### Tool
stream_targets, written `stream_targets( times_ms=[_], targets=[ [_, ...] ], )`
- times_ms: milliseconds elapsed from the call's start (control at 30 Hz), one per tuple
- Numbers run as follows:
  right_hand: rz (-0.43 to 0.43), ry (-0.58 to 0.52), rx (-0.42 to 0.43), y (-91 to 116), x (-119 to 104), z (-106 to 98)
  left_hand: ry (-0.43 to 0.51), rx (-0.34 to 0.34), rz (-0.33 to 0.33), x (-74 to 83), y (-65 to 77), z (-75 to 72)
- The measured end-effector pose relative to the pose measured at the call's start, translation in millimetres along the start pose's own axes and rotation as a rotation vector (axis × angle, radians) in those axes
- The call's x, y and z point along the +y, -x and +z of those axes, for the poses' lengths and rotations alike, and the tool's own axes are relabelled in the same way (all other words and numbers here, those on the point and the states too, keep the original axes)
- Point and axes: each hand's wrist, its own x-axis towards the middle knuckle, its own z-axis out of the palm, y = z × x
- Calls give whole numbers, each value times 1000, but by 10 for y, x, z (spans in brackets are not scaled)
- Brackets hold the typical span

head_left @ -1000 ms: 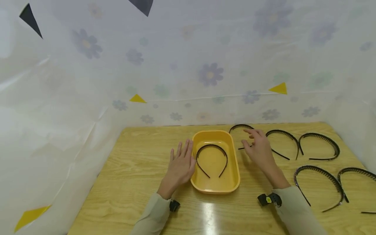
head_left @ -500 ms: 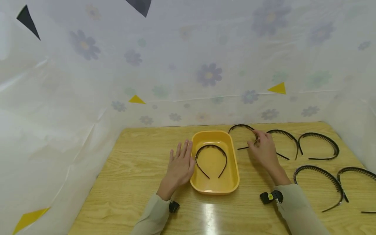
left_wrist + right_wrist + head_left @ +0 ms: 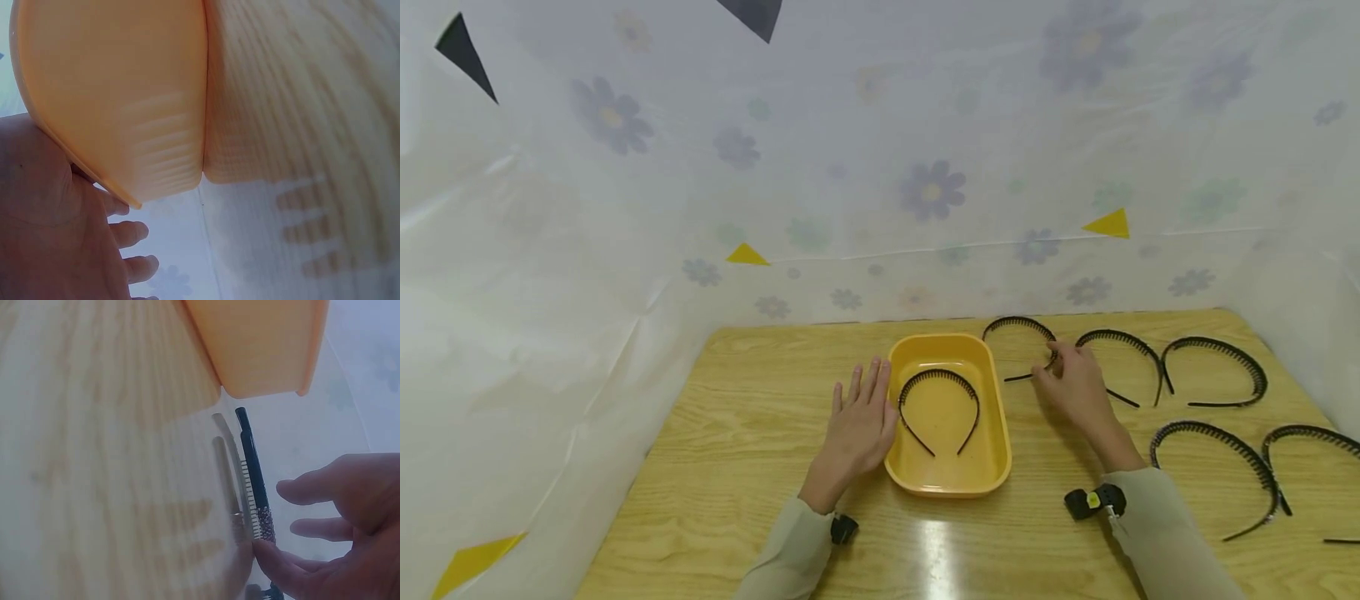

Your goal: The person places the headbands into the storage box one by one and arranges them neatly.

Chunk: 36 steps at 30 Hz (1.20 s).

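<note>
My left hand point(image 3: 857, 425) lies with straight fingers along the left wall of a yellow plastic tray point(image 3: 947, 490). In the left wrist view its palm is against the tray's rim point(image 3: 87, 172). A black toothed headband point(image 3: 940, 372) lies inside the tray. Right of the tray, my right hand point(image 3: 1075, 387) is at the right side of another black toothed headband point(image 3: 1017, 320) on the table. In the right wrist view a fingertip touches this headband point(image 3: 252, 456) by its glittery patch, while the thumb point(image 3: 306, 487) stays apart from it.
Several more black headbands lie on the right of the table, among them two touching ones point(image 3: 1116, 335) point(image 3: 1221, 343) at the back and two nearer point(image 3: 1206, 429) point(image 3: 1311, 432). The wood-grain table point(image 3: 737, 467) meets a flowered white sheet point(image 3: 850, 167) behind.
My right hand has lowered from just above the back headband to its right side, its fingers now at the band. The left hand and the tray stay in place.
</note>
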Motion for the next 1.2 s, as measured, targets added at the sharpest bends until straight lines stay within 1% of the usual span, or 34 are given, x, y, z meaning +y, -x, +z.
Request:
stream_targets(
  times_ms=[233,433,600,800,933,1067,1200],
  targets=[
    [14,12,-65,-18,11,-16,0,1,2,4,-2,-2],
    [25,-31,-121,-24,31,-8,9,3,-3,6,4,-6],
    [41,-45,-137,-25,40,2,3,-3,-7,11,9,-19],
    [36,-64,-109,-32,44,1,-2,-4,-5,18,9,-36],
    [30,-63,-37,-21,37,4,1,-9,-2,19,6,-35],
    [43,-71,38,-5,30,14,0,-15,-1,14,0,-25],
    [75,-123,57,7,18,-6,-4,-19,-4,16,-1,-25]
  ],
)
